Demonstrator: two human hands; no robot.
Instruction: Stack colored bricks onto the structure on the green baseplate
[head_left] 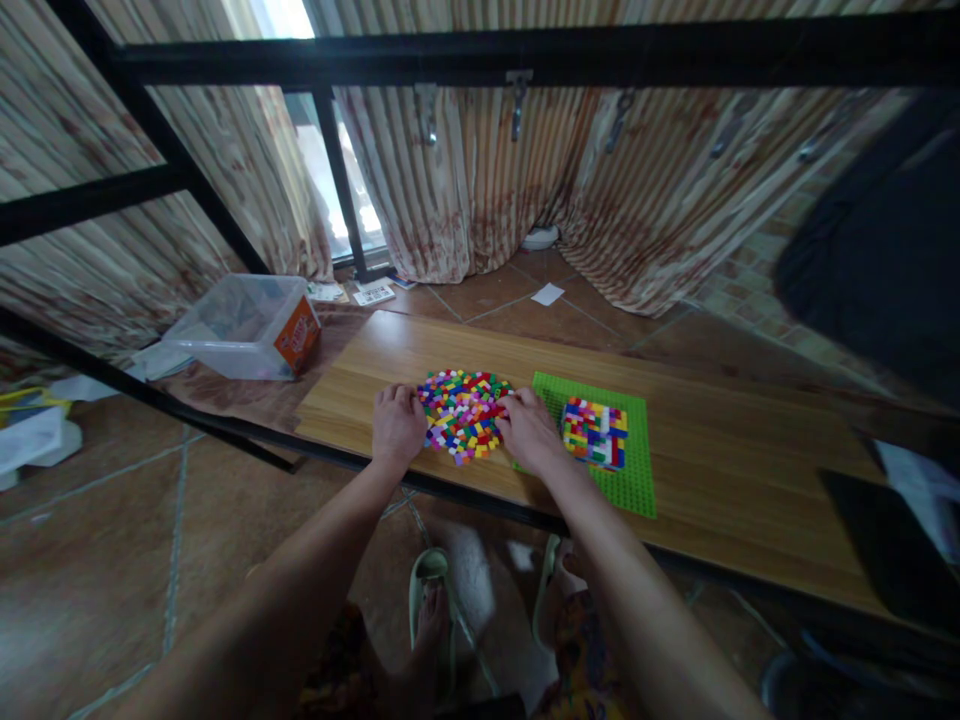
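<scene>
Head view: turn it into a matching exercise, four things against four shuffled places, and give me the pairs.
Things:
1. left hand
2. right hand
3. brick block
4. clear plastic box

Places:
A. on the green baseplate
B. at the right edge of the loose bricks
C. left of the tabletop
D. at the loose bricks' left edge

Pairs: 1-D; 2-B; 3-A; 4-C

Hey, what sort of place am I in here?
It looks like a room in a home, though I can't be sure: patterned curtains, a tiled floor, and a wooden table with a pile of colourful toy bricks.
</scene>
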